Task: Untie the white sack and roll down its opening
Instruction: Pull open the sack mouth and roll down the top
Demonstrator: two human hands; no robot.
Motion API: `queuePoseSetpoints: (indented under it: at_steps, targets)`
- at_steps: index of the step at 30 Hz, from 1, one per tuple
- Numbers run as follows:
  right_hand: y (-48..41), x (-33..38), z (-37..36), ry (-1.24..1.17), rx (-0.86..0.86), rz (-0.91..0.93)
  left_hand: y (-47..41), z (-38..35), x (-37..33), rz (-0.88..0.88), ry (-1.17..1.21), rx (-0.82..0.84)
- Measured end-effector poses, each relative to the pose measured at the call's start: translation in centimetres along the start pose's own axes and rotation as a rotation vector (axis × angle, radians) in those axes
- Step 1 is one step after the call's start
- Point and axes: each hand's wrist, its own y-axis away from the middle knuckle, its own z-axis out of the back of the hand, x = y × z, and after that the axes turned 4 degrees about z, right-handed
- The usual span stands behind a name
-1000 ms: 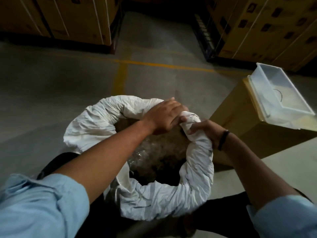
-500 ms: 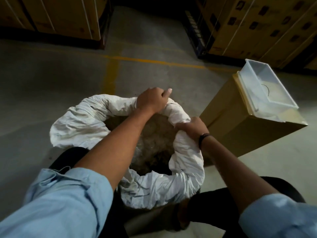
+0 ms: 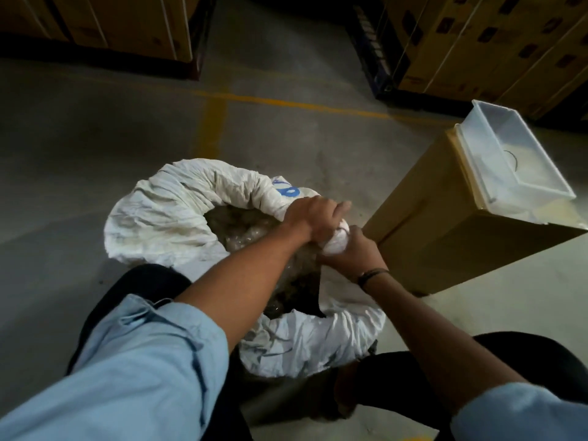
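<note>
Concrete floor [image 3: 79, 160], painted with yellow lines, carries everything in view. Stacked cartons on pallets [image 3: 496, 43] stand along its far edge, well apart from the work.

A tall cardboard box [image 3: 451, 249] stands on the floor just beside the sack's right side. A clear plastic bin [image 3: 541, 173] sits on its top face, apparently empty.

The white sack [image 3: 165, 218] stands on the floor between the person's knees, near the bottom centre of the view. Its mouth is already open, with no tie visible. The far and left rim is rolled into a thick collar; the near rim is turned down more loosely. Dark contents under clear film show inside; what they are cannot be told.

Left hand [image 3: 313, 219] is clamped over the rim at the sack's right side, fingers curled outward. Right hand [image 3: 353, 257] is closed on the same bunched fabric from below, touching the left. A dark band [image 3: 372, 275] circles the right wrist.

Judgement: untying is done; rolling is well advanced, and the right-side section is the one in hand.

Risks:
- Uneven roll: the right side is bunched, not folded, so it may spring back up when released.
- Both hands pull at one point; the sack could lean toward the box and spill.
- Inner film may get caught in the roll and tear.
</note>
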Motion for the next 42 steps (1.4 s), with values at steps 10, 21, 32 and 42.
queuePoseSetpoints:
  at_steps: [10, 21, 32, 42]
  targets:
    - [-0.4, -0.1, 2.5, -0.593, 0.190, -0.290, -3.1, -0.1, 1.0, 0.126, 0.179, 0.038]
    - [-0.2, -1.7, 2.6, -1.135, 0.556, -0.278, -0.2, -2.1, 1.4, -0.368, -0.041, 0.028]
    - [3.8, -3.0, -2.1, -0.047, -0.094, -0.298, -2.1, -3.1, -3.0, -0.123, -0.427, 0.174]
    - [-3.1, -4.7, 0.4, -0.115, 0.016, -0.314, 2.1, 1.0, -0.7, -0.047, 0.145, 0.147]
